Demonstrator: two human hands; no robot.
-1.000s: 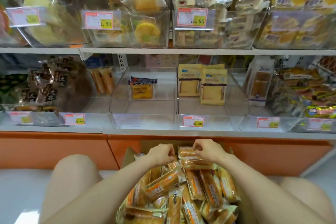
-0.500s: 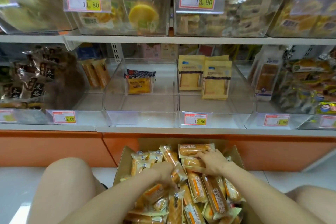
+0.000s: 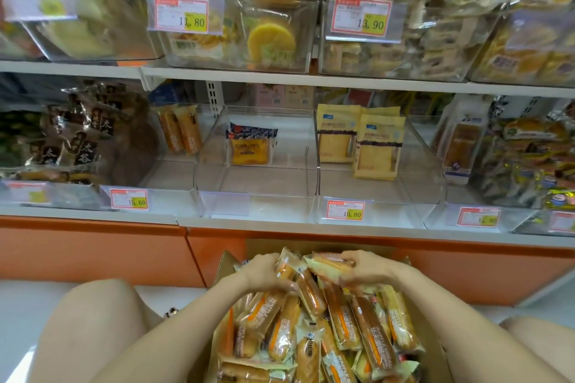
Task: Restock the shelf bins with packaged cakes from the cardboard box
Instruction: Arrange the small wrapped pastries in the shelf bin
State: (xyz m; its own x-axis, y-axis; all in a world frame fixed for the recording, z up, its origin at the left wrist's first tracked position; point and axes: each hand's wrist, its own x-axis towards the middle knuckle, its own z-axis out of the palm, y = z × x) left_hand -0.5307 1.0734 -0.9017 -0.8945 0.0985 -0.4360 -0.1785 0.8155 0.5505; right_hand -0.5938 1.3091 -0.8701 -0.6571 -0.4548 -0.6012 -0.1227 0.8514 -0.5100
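The packaged cakes (image 3: 370, 329) in the brown cardboard box (image 3: 224, 267) are showing golden-brown through pale yellow wrappers striped orange, the shelf base (image 3: 93, 252) is showing plain orange, and the price tags (image 3: 345, 211) are wearing red borders round white with yellow patches.

Left hand (image 3: 264, 272), right hand (image 3: 370, 269) clutching packaged cakes (image 3: 311, 292) in cardboard box (image 3: 225, 267)

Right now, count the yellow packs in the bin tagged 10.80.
2. One yellow pack stands at the back left of the bin; the other pack is right of it, nearer. A third may hide behind it.
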